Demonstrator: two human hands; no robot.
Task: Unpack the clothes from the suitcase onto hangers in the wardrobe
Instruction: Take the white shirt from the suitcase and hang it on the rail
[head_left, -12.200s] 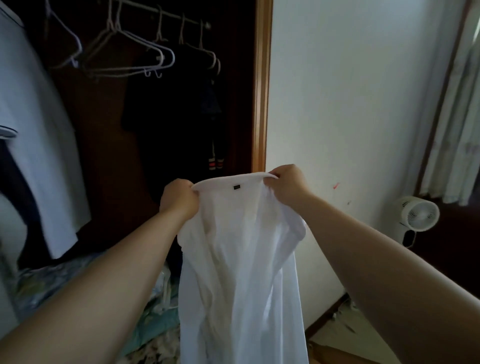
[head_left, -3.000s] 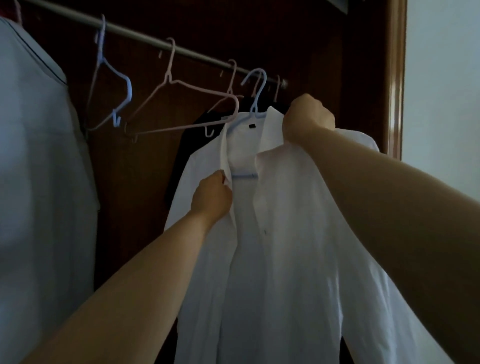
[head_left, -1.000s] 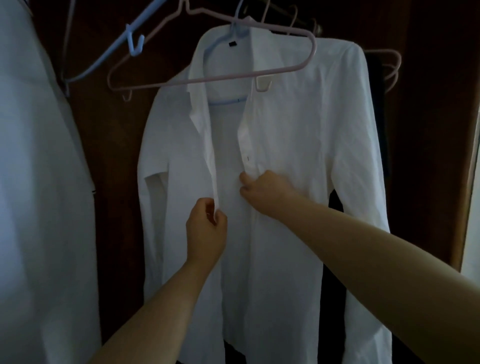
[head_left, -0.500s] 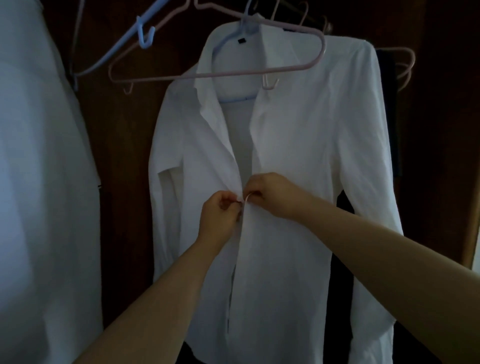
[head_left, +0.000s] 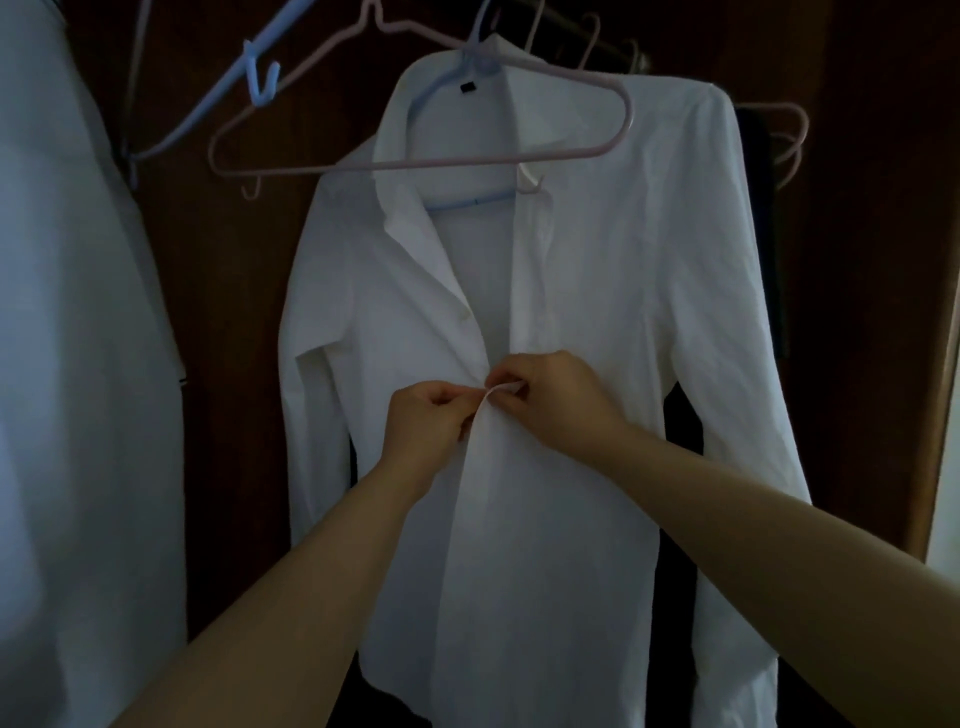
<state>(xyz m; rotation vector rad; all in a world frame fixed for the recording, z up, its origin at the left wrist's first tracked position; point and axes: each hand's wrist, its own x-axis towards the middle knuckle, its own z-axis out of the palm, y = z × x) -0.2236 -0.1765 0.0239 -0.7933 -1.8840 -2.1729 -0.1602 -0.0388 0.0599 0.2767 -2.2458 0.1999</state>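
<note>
A white long-sleeved shirt (head_left: 597, 291) hangs on a pale blue hanger (head_left: 470, 200) inside the dark wardrobe. Its collar is open and the front panels meet at chest height. There my left hand (head_left: 426, 423) pinches the left front edge, and my right hand (head_left: 550, 397) pinches the right front edge beside it. The two hands almost touch. An empty pink hanger (head_left: 415, 163) hangs in front of the shirt's collar. The suitcase is out of view.
A second white garment (head_left: 78, 364) hangs at the far left. An empty blue hanger (head_left: 228, 98) is between it and the shirt. Dark clothes (head_left: 769, 218) on a pink hanger hang behind the shirt's right shoulder. The wardrobe's wooden frame (head_left: 935, 415) runs down the right.
My hands, apart on the two front edges a second ago, have come together at the shirt's middle and drawn the front shut there. The shirt stays on its hanger.
</note>
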